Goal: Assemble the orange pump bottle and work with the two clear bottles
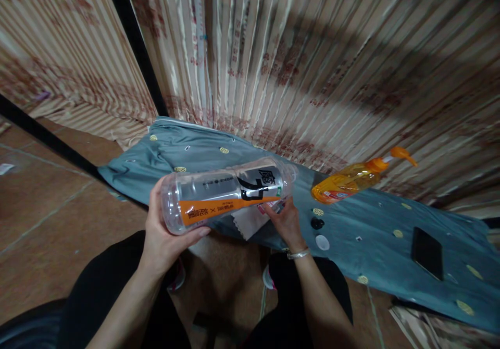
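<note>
The clear bottle (228, 195) has a silver-grey, orange and black label (219, 186); the pump bottle (346, 182) is amber and orange, the cloth (367, 234) teal with yellow motifs, the curtain (250, 52) beige-striped with reddish-brown print.

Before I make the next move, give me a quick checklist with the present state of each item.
1. Left hand has a firm-looking grip on the base end of the clear bottle: ok.
2. Right hand has a grip at the neck end: cannot tell; its fingers are partly hidden.
3. White scalloped-edged piece free of the right hand: cannot tell; the bottle covers part of it.
4. Orange pump bottle apart from both hands: ok.
5. Phone away from the hands, toward the right: ok.
6. Teal cloth smooth throughout: not ok; wrinkled toward the left.
</note>
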A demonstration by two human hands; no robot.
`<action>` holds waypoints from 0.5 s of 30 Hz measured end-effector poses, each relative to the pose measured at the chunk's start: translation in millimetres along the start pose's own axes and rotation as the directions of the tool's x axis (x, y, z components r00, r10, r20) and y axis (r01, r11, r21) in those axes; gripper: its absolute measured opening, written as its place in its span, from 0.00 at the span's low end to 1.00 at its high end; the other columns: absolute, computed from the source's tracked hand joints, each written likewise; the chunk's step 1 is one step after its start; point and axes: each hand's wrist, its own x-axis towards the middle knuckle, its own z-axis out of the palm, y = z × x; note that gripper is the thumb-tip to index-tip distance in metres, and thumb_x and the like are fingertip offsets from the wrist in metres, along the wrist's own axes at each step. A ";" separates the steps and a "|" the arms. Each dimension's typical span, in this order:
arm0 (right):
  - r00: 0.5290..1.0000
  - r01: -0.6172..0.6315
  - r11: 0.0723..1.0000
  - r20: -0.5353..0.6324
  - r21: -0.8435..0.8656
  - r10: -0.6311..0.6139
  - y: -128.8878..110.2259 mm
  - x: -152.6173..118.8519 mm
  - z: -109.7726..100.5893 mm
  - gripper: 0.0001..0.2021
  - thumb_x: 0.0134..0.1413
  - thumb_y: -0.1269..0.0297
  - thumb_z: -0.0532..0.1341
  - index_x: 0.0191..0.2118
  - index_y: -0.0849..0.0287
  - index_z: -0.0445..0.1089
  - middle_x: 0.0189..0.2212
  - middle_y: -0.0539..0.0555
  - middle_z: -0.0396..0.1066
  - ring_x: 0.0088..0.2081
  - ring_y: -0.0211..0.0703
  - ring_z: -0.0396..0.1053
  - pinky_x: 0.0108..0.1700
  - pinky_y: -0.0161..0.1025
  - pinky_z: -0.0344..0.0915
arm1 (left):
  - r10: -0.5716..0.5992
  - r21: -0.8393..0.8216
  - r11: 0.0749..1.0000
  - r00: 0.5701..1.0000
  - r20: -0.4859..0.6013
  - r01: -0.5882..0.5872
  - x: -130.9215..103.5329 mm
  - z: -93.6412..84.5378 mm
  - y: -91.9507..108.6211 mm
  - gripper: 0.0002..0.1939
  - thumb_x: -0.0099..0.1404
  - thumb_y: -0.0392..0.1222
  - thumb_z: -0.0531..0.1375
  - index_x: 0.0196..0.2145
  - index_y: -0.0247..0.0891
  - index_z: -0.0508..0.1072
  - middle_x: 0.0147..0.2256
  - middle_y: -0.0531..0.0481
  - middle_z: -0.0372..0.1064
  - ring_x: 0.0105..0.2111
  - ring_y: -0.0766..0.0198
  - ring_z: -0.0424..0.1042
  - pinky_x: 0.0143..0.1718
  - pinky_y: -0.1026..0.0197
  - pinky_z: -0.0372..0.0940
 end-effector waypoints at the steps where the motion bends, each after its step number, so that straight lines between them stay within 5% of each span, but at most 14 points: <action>1: 1.000 0.003 1.000 0.001 0.003 -0.003 -0.3 -0.1 -0.1 0.25 0.52 0.43 0.71 0.48 0.53 0.67 0.41 0.62 0.85 0.42 0.62 0.84 0.43 0.52 0.80 | -0.003 -0.002 1.000 1.000 -0.002 0.003 0.1 -0.3 -0.1 0.55 0.38 0.55 0.86 0.65 0.48 0.78 0.62 0.42 0.77 0.63 0.32 0.76 0.69 0.32 0.69; 8: 1.000 -0.005 1.000 0.003 0.019 0.005 -2.3 0.0 -0.7 0.24 0.52 0.49 0.72 0.49 0.52 0.68 0.44 0.64 0.85 0.46 0.65 0.84 0.50 0.60 0.82 | -0.080 -0.049 0.996 0.997 -0.005 0.080 0.3 -3.2 1.2 0.58 0.33 0.54 0.87 0.64 0.52 0.77 0.64 0.43 0.75 0.67 0.29 0.72 0.74 0.30 0.62; 15: 1.000 -0.016 0.999 0.007 0.037 0.015 -5.8 0.0 -0.9 0.24 0.51 0.51 0.72 0.51 0.53 0.69 0.46 0.65 0.84 0.47 0.66 0.85 0.50 0.61 0.82 | -0.091 -0.040 0.995 0.996 -0.003 0.091 1.7 -1.9 4.8 0.57 0.32 0.59 0.87 0.62 0.53 0.79 0.63 0.44 0.75 0.66 0.29 0.73 0.73 0.31 0.64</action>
